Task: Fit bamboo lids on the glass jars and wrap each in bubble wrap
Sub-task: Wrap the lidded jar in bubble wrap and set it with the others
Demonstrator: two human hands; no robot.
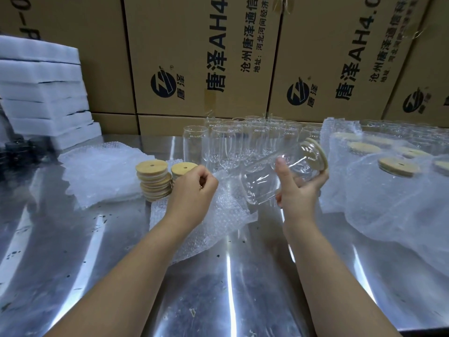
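Observation:
My right hand (300, 184) grips a clear glass jar (264, 176), tilted on its side above the table, with a bamboo lid (317, 153) fitted on its upper right end. Under the jar lies a sheet of bubble wrap (218, 215), spread on the steel table (218, 288). My left hand (194, 183) pinches the far edge of that sheet with curled fingers. Two stacks of bamboo lids (155, 178) stand just left of my left hand. Several open glass jars (233, 142) stand in rows behind.
A pile of bubble wrap sheets (102, 171) lies at the left. Wrapped, lidded jars (393, 166) are heaped at the right. White foam blocks (43, 93) are stacked at the far left. Cardboard boxes (201, 57) form a wall behind the table.

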